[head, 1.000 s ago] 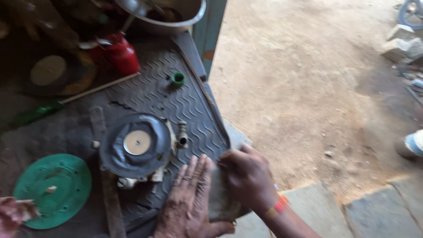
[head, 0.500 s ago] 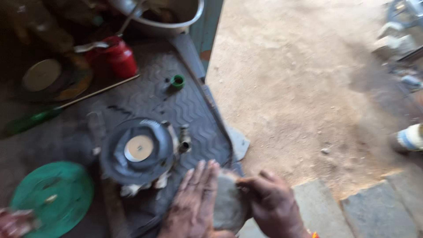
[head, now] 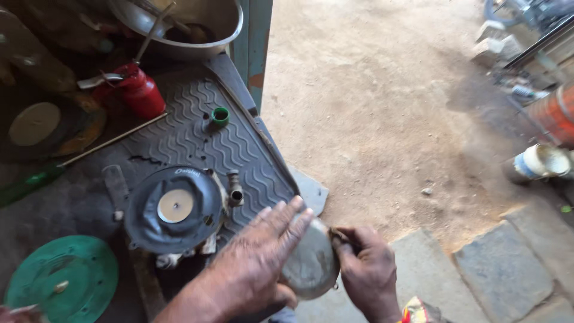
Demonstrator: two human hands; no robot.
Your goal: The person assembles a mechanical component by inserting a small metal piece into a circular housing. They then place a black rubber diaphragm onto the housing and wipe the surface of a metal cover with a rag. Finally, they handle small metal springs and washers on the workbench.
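The left hand (head: 254, 266) is lying flat, fingers spread and nearly straight, pressing down on a round grey metal cover (head: 311, 263) at the near right corner of the ribbed rubber mat (head: 179, 140). The right hand (head: 368, 272) is curling closed at the cover's right edge, pinching what may be a thin tool or tab there, though the view is too blurred to say which.

The cover is looking stiff and fairly heavy (cast metal, by its dull sheen), likely greasy and so slippery; the rim is offering the surest hold, with a palm steadying the domed face.

Left of the cover on the mat, a dark rubber diaphragm assembly (head: 173, 209) is sitting with a pale disc at its centre. A green disc (head: 60, 281) is resting beyond the mat's near left corner, and a red oil can (head: 140, 90) is standing at the far edge.

The cover's underside is hidden, and the left palm is masking much of its face.
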